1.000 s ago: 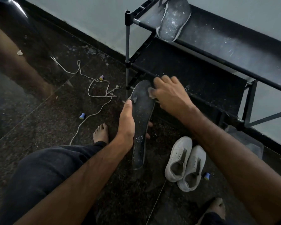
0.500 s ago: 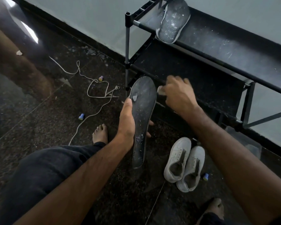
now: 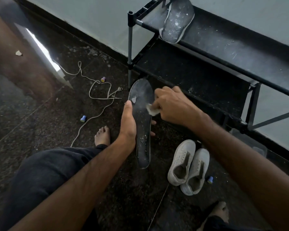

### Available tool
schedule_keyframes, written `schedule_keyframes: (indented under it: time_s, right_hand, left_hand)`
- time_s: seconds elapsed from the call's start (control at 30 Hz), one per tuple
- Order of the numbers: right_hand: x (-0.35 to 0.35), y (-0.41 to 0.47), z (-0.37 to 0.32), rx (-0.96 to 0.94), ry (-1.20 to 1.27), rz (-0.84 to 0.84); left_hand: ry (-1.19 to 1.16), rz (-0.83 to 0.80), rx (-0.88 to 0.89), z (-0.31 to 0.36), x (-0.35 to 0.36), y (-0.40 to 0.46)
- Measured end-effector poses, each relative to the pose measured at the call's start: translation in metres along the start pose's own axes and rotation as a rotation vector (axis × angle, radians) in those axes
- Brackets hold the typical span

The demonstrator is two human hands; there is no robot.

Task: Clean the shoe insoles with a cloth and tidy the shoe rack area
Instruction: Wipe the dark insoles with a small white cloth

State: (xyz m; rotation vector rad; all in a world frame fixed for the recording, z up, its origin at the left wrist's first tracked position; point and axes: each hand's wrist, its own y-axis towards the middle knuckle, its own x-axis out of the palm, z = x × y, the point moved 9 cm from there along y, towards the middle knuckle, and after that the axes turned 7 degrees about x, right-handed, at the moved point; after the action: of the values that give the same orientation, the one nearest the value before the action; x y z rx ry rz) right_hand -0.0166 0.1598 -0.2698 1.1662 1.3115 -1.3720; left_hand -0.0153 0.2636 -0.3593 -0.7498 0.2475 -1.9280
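My left hand [image 3: 128, 125] grips a long dark insole [image 3: 143, 130] at its middle, thumb on the left edge and fingertips showing past the right edge. The insole is dusty with white specks and a pale patch near its toe end. My right hand [image 3: 172, 104] pinches a small pale cloth [image 3: 151, 110] and presses it on the insole's upper half. A second dusty insole [image 3: 177, 20] lies on the top shelf of the black shoe rack [image 3: 215, 39] to the right.
A pair of white sneakers [image 3: 188, 167] stands on the dark floor just right of the insole. White laces [image 3: 97, 90] trail across the floor at left, with small blue and purple caps [image 3: 83, 118] nearby. My bare feet rest on the floor below.
My right hand lifted off the insole's toe end toward the rack, then came back down onto the insole's upper half with the cloth. My left hand held the insole steady.
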Motion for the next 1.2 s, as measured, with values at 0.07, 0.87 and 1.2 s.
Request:
schedule_keyframes:
  time_s: [0.07, 0.87, 1.2]
  right_hand:
    - [-0.007, -0.007, 0.010, 0.043, -0.194, 0.030]
    - [-0.014, -0.011, -0.020, 0.014, 0.306, 0.260]
    - [-0.029, -0.024, 0.019, 0.202, 0.215, 0.398]
  left_hand:
    - [0.004, 0.020, 0.013, 0.004, -0.002, 0.000]
    - [-0.023, -0.003, 0.001, 0.004, 0.004, -0.001]
    - [0.020, 0.019, 0.030, 0.003, 0.001, 0.006]
